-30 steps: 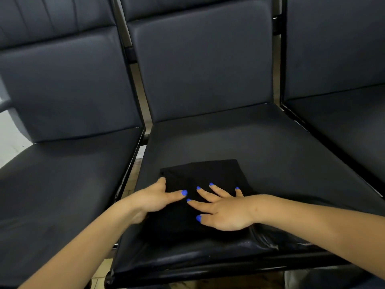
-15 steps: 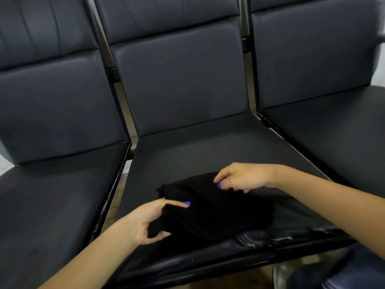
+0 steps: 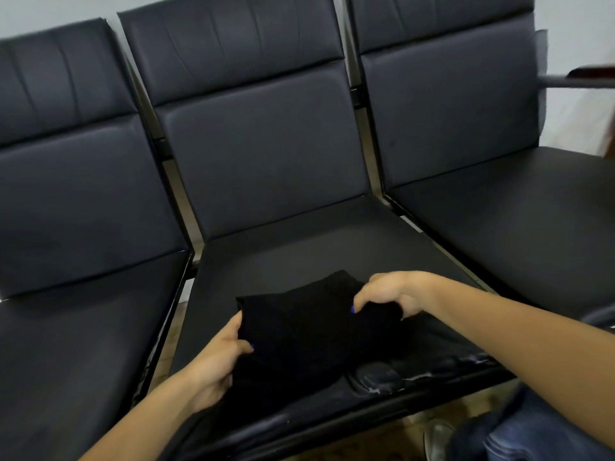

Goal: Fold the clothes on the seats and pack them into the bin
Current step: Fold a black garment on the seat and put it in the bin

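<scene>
Seats, three in a row, dark padded backs and cushions, black frame between them. Middle cushion worn and cracked along its front edge, creased most toward the front right corner. Armrest off the right seat's far side, pale wall behind. Strip of brown floor below the front edge, with a shoe and a denim-covered leg at the lower right.

Folded black garment at the front half of the middle cushion, nearer the front left corner than the right, lifted slightly at its far right end; whether the underside touches the cushion cannot be told against the dark upholstery.

Left hand at the garment's near left edge: grip closed on the cloth, thumb on top, fingers tucked beneath, one blue nail showing. Right hand at the garment's far right corner: grip curled down over the fabric, fingertips pinching a fold, blue nail visible on one finger. Both forearms bare, reaching in from the front edge of the seat.
</scene>
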Available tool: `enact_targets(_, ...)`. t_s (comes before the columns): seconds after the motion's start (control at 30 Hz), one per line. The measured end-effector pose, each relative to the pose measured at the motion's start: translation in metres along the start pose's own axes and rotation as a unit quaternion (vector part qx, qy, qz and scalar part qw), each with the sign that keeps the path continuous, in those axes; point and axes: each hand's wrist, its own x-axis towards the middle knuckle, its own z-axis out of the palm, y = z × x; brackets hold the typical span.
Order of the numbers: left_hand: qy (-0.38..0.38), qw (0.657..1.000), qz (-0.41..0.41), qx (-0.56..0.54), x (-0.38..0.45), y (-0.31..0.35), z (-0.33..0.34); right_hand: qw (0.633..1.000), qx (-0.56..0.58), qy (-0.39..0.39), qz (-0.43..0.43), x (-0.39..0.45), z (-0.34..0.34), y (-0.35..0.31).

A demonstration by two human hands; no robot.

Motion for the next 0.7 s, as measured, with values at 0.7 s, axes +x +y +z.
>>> enact_targets(0.7, 0.052, 0.990, -0.055, 0.122, 0.005, 0.008, -0.003, 0.988, 0.141, -0.043, 0.054, 0.006, 0.005, -0.006)
